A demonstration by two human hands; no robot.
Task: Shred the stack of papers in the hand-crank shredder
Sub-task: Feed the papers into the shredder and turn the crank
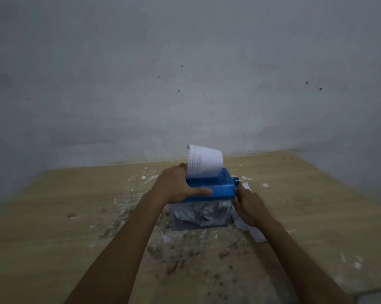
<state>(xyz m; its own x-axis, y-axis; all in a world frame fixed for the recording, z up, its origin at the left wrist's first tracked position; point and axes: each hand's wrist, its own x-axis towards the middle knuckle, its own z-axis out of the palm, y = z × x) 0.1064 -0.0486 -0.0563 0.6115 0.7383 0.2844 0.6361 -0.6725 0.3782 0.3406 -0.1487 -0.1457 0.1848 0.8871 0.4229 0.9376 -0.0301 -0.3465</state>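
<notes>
1 head view, looking forward-down, near table [53,216].

Printed sheet [203,161] curls from blue shredder [209,189], bin seemingly full of shreds.

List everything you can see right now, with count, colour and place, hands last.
shredder: one, blue top on a clear bin, mid-table.
sheet: one, white with print, standing curled in the shredder's slot.
shreds: a heap, white, inside the bin.
papers: a few, white, flat on the table right of the shredder, partly under the right hand.
scraps: many, white, strewn on the table around the shredder.
table: one, light wood, against the wall.
wall: grey, speckled, behind the table.
left hand: grips the shredder's top, thumb along its front.
right hand: at the shredder's right side by the crank; its grip cannot be made out.
</notes>
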